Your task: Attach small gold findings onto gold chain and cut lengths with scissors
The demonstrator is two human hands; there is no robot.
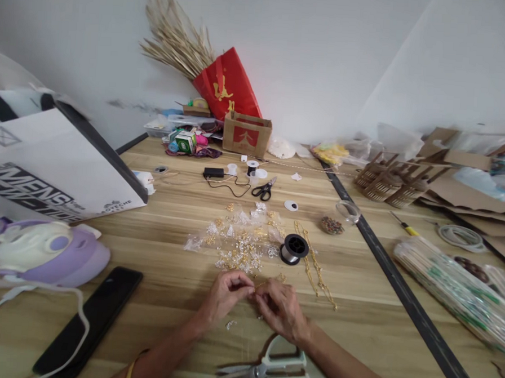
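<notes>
Head view, only one available.

Left hand (225,292) and right hand (280,309) meet at near centre of the table (170,218), fingertips touching. Both sets of fingers are narrow, pinched onto a small gold piece (255,292) held between them, just above the wood. It is too small to tell what kind of piece. A thin line seems to run from it, not sure.

Just beyond the hands: pile of gold and clear findings (239,244) in loose plastic bags. Wire spool (294,249) right of the pile. Gold chain (316,268) lies right of the spool, running toward the near side. Bead dish (332,225) farther right.

Near edge: pale-handled scissors (268,370), close under the right wrist, untouched. A tiny white bit (230,324) lies near the left hand.

Left side: black phone (91,316), purple-and-white device (41,251), white shopping bag (46,161). Black scissors (264,189) sit far centre.

Judgement: the step in hand is fine two-handed joining or threading at the pinch point. Any further move calls for a steady grip and small fingertip motion, since a slip drops the piece into the clutter.
</notes>
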